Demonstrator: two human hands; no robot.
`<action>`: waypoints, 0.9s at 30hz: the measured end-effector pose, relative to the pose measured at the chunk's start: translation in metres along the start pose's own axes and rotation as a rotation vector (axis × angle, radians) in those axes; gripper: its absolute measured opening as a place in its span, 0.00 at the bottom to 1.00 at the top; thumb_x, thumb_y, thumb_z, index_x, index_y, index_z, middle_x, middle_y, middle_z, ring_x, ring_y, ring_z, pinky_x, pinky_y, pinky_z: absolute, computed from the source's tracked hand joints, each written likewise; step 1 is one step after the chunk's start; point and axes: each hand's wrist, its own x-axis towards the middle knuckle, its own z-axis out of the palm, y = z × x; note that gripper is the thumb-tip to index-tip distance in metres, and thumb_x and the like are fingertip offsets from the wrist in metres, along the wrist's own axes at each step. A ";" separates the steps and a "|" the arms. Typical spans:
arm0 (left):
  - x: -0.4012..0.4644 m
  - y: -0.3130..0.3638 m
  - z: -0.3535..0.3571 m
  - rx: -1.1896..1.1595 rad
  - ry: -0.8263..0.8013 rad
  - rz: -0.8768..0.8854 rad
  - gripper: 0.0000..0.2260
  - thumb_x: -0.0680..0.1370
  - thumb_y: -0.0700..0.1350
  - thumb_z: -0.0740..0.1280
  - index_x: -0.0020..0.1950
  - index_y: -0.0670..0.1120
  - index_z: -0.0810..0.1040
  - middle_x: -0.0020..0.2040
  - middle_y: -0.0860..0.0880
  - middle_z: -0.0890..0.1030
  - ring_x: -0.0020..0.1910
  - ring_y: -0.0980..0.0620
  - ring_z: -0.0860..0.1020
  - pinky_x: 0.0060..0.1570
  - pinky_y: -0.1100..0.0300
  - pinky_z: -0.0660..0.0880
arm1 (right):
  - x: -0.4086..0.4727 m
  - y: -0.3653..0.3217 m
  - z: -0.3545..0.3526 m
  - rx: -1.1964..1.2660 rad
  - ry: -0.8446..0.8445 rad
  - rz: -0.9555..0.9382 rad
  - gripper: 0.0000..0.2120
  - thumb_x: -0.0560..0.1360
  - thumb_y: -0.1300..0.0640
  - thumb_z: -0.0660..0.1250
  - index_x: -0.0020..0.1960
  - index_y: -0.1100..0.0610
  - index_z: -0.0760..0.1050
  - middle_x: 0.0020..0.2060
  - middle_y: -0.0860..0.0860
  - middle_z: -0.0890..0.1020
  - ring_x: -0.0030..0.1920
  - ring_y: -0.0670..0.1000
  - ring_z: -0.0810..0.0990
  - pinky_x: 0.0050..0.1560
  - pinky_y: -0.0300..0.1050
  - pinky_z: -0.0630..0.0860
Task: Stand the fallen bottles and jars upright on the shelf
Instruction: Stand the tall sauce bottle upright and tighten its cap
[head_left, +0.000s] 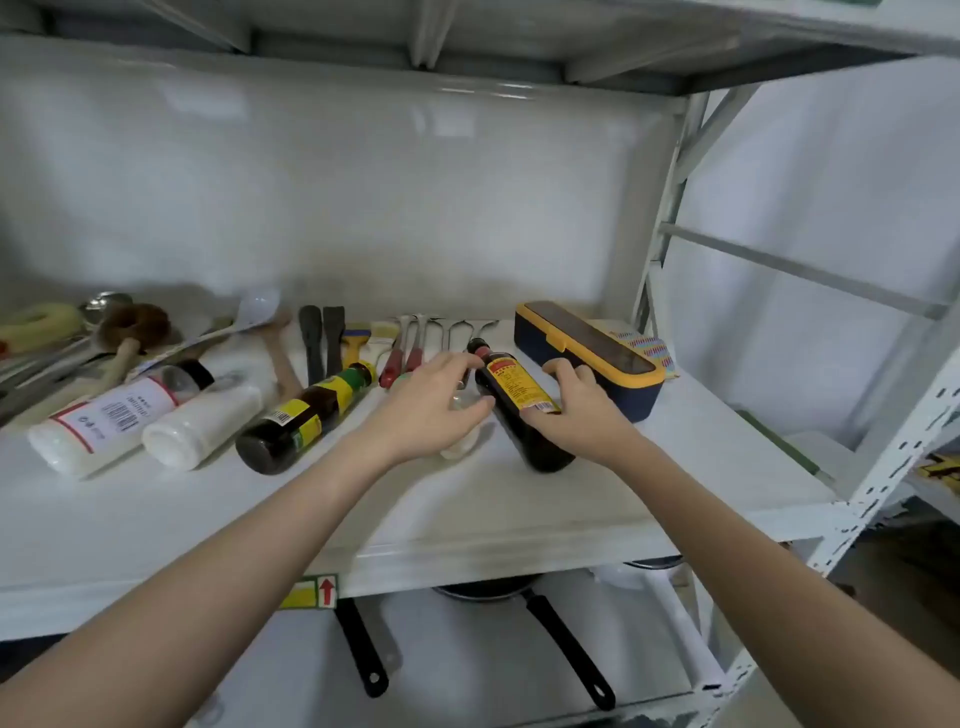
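1. A small pale object (464, 441) lies on the shelf (519, 514) under the left hand (434, 410); the hand covers most of it, so what it is cannot be made out.
2. The utensils (332, 338) at the back of the shelf are blurred, and those at the far left are cut off by the picture's edge.
3. On the shelf below, two black pan handles (569, 649) show, with the pans themselves mostly hidden under the upper shelf.
4. The dark bottle with the yellow label (519, 400) lies tilted on the shelf, its red cap pointing to the back and its base toward the front edge. It sits between the two hands.
5. The right hand (576, 405) grasps this bottle from its right side, fingers curled over the lower edge of the label.
6. The left hand is spread loose with fingers apart, just beside the bottle's left side; its fingertips (485, 402) reach the bottle's body near the label, though whether they press on it cannot be told.
7. To the left, three more fallen containers lie side by side, well apart from the hands: a dark bottle with a green and yellow label (306, 418), a plain white bottle (200, 428) and a white bottle with a red-edged label (104, 421).
8. A navy and yellow box (589, 356) stands just behind the right hand.
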 end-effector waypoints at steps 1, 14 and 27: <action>0.009 0.001 0.005 0.037 -0.019 -0.014 0.23 0.77 0.56 0.60 0.70 0.49 0.66 0.69 0.47 0.71 0.67 0.48 0.70 0.63 0.51 0.70 | 0.006 0.002 0.002 0.004 -0.011 0.023 0.31 0.72 0.45 0.66 0.69 0.53 0.58 0.63 0.57 0.67 0.61 0.59 0.71 0.59 0.55 0.74; 0.084 -0.005 0.045 0.014 -0.198 -0.332 0.28 0.79 0.59 0.53 0.74 0.44 0.57 0.67 0.39 0.73 0.63 0.40 0.74 0.59 0.50 0.70 | 0.057 0.006 0.019 0.187 -0.246 0.173 0.46 0.62 0.36 0.69 0.70 0.57 0.54 0.56 0.56 0.78 0.55 0.55 0.79 0.57 0.54 0.77; 0.101 -0.009 0.058 0.023 -0.116 -0.340 0.33 0.77 0.62 0.55 0.76 0.46 0.53 0.66 0.39 0.73 0.62 0.39 0.74 0.56 0.52 0.70 | 0.058 0.007 0.031 0.087 -0.121 0.100 0.28 0.69 0.42 0.68 0.62 0.54 0.64 0.52 0.54 0.78 0.50 0.55 0.79 0.53 0.54 0.78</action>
